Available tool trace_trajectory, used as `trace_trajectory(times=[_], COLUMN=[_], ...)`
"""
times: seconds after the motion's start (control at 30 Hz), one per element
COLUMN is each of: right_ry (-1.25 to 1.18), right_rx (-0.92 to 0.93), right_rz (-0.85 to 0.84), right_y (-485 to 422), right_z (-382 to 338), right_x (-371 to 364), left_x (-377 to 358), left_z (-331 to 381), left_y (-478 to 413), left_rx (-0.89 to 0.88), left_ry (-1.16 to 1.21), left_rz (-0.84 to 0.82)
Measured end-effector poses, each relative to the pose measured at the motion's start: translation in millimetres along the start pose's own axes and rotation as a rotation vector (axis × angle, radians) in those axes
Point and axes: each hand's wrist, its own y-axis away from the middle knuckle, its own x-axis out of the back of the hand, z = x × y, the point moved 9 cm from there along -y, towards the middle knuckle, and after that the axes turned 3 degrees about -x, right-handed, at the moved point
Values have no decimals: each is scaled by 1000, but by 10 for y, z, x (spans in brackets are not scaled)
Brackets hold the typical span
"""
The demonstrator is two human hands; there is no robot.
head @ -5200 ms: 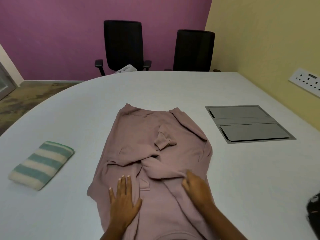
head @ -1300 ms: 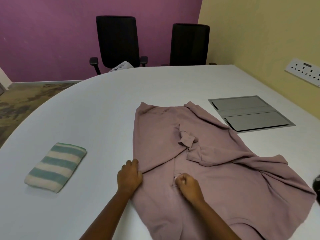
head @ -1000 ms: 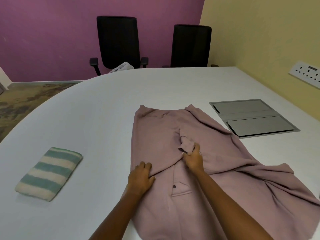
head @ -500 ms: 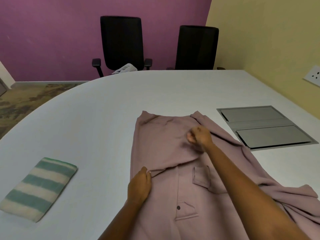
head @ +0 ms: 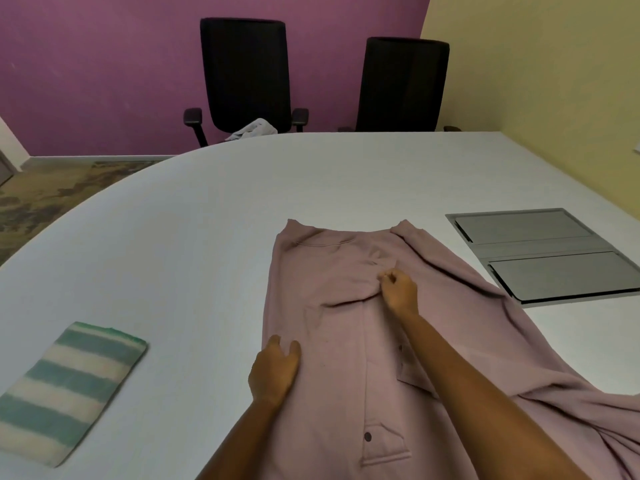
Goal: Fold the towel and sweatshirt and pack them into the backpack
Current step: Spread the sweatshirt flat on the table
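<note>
White oval table (head: 207, 237), purple wall (head: 97, 71) at far left, yellow wall (head: 540, 64) at right. Two black office chairs (head: 246, 74) stand at the far edge; a pale cloth (head: 252, 129) lies on the left chair's seat. Grey hatch panel (head: 540, 258) is set into the tabletop at right.

Pink sweatshirt (head: 329, 341) lies spread at centre-near, collar end far, its right part trailing in loose folds toward the near right edge. Striped green-and-cream towel (head: 65, 386) lies folded at near left, well apart from the sweatshirt.

Left hand (head: 273, 372): fingers relaxed, resting flat on the sweatshirt's left edge. Right hand (head: 398, 292): fingers curled, pinching a raised fold of sweatshirt fabric near its middle, toward the collar end.
</note>
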Motion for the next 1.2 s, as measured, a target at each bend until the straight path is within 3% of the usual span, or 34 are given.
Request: trace_trajectory(times=[0.1,0.17,0.37,0.43,0.67,0.83,0.9,1.0,1.07,1.2], right_ry=[1,69,551,728,593,469,423,459,566,557], right_rx=[88,193,159,192,276,491,559,566,477,238], right_rz=[82,50,-376,-430,-66,104,22,-264,-372,-418], right_y=[-90,-202,-548,-552,-567,-524,-484,-434,-410,-163], right_z=[-90,-251,-279,-218,-557,-1316,-1496,-1385,-1071,-281], right_x=[20,-44,-667,-808,-479,-352,-560,-1101,-1328,-1297], left_x=[5,4,-136,-182,-136,-29,3,28,19,30], left_z=[102,198,451,473,608,775,752,636,559,438], left_y=[-145,-248,-397,-440,-689,-812,-874,-918,-908,-753], left_rx=[-40,-87,-211,-218,-250,-269,-206,-133,-132,-176], left_ry=[136,228,334,277,179,211,202,202,181,106], left_rz=[-39,-77,-180,-171,-81,-16,20,36,39,115])
